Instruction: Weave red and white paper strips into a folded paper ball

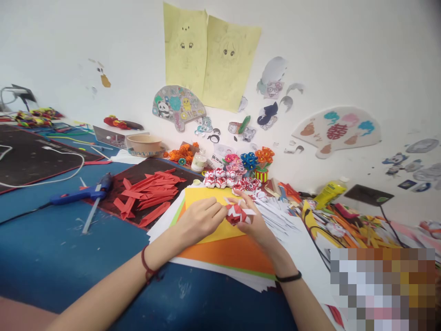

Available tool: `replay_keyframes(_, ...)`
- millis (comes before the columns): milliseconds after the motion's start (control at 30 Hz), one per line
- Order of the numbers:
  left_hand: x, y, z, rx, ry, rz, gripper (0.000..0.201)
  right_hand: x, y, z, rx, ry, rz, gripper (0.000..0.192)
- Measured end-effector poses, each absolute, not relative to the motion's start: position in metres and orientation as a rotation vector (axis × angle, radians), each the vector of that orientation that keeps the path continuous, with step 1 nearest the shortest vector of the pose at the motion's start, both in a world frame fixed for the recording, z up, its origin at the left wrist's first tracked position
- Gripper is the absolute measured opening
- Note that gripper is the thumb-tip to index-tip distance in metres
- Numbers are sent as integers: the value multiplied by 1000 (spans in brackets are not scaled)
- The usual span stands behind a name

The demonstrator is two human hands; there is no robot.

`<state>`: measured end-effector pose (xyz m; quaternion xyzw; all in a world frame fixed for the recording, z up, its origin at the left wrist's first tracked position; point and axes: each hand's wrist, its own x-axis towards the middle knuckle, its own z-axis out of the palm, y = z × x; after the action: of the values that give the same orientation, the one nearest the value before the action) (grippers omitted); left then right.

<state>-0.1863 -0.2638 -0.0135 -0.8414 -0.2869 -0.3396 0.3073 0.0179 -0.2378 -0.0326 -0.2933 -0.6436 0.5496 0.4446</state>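
Observation:
Between my two hands is a red and white folded paper ball (236, 214) with white strip ends sticking out. My right hand (257, 223) grips it, with thumb below and fingers around the far side. Closed fingers of my left hand (203, 218) meet its left edge, pinching at it; what exactly they pinch is hidden. Underneath lie stacked coloured sheets, a yellow sheet (196, 195) over an orange sheet (227, 255). Several finished red and white paper balls (220, 178) sit just beyond. White paper strips (279, 223) spread to the right of my right hand.
Folded red paper strips (151, 191) lie heaped on a dark mat at left. A blue glue gun (81, 194) rests beside them on the blue table (113, 257). Behind are a round bowl (145, 145), a small bottle (199, 162) and bead flowers (248, 161). Mixed paper scraps (358, 225) crowd the right.

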Motion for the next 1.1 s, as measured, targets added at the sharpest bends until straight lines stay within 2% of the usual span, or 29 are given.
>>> replay_keyframes(67,-187,-265,-14,-2165,-716,-920,25,18,-239,-33,-644,-1517,1578,85)
replay_keyframes(200,-189,-266,-14,-2098,-622,-954,19,9,-242,-40,-588,-1398,1737,54)
replay_keyframes(267,-190,-266,-14,-2084,-606,-959,19,6,-242,-45,-601,-1359,1703,49)
replay_keyframes(467,-188,-266,-14,-2103,-596,-936,21,7,-235,-51,-695,-1354,1469,50)
replay_keyframes(700,-184,-269,-15,-2100,-597,-960,23,9,-236,-48,-670,-1319,1554,49)
replay_keyframes(1100,-183,-272,-16,-2117,-668,-1005,17,10,-241,-39,-765,-1478,1343,55)
